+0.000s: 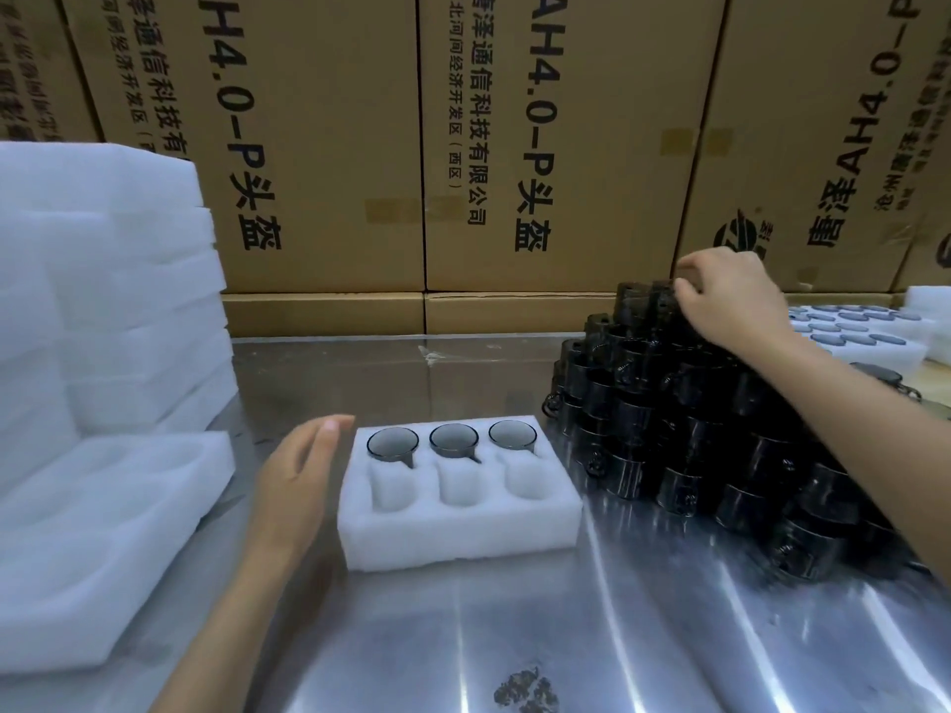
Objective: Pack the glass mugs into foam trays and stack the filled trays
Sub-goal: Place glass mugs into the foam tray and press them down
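Now left hand [298, 476] open beside foam tray [458, 527]; right hand [731, 295] grips stacked mugs [684, 419].

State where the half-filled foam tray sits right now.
The foam tray lies centre on the metal table, beside the left hand, left of the mug pile.

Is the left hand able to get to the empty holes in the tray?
Probably yes. The left hand sits open right beside the tray, and nothing covers the three near holes.
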Available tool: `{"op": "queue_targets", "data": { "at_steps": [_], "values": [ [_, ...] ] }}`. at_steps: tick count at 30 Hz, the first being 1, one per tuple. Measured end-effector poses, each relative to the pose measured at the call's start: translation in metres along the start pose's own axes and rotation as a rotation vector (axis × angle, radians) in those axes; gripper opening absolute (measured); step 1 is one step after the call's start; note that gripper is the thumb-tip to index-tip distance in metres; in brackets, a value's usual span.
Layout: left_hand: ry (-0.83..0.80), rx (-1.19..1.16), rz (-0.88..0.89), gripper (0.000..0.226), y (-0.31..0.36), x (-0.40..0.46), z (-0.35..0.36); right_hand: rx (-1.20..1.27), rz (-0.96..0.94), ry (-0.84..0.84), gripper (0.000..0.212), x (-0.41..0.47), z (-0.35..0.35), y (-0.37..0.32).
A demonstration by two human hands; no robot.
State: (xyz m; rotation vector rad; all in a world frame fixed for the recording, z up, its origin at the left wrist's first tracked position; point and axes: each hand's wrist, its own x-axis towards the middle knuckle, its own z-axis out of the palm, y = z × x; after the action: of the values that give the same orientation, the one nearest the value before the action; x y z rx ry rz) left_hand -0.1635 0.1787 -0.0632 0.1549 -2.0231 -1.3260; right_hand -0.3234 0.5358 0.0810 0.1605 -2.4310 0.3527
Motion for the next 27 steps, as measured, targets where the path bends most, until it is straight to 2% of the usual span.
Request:
{"op": "queue_targets", "data": {
  "at_steps": [5, 8, 14, 16, 18, 20, 22, 24, 27],
  "values": [
    [-0.047, -0.08, -0.101, 0.034, -0.008, -0.006, 0.007, -0.125, 0.084, -0.268, 0.046, 0.014, 0.013, 0.024],
    [-0.071, -0.05, -0.112, 0.034, -0.01, -0.009, 0.008, -0.207, 0.105, -0.323, 0.045, 0.015, 0.02, 0.028],
    [-0.056, -0.021, -0.089, 0.034, -0.009, -0.011, 0.008, -0.109, 0.197, -0.151, 0.019, 0.013, 0.013, 0.029],
    [-0.054, -0.02, -0.072, 0.035, -0.009, -0.011, 0.008, -0.025, 0.177, 0.014, 0.019, 0.008, 0.004, 0.022],
    [-0.045, -0.031, -0.052, 0.033, -0.007, -0.01, 0.007, 0.094, 0.094, 0.204, 0.019, -0.005, -0.008, 0.006],
    [-0.018, -0.024, 0.006, 0.026, -0.004, -0.01, 0.007, 0.244, -0.018, 0.314, 0.014, -0.025, -0.02, -0.019],
    [0.006, 0.013, 0.125, 0.024, 0.002, -0.013, 0.007, 0.389, -0.129, 0.266, 0.008, -0.052, -0.029, -0.049],
    [-0.01, 0.075, 0.278, 0.031, 0.01, -0.02, 0.009, 0.514, -0.187, 0.129, 0.012, -0.079, -0.03, -0.08],
    [-0.079, 0.162, 0.44, 0.049, 0.02, -0.031, 0.012, 0.7, -0.157, -0.069, 0.013, -0.115, -0.014, -0.119]
  ]
}}
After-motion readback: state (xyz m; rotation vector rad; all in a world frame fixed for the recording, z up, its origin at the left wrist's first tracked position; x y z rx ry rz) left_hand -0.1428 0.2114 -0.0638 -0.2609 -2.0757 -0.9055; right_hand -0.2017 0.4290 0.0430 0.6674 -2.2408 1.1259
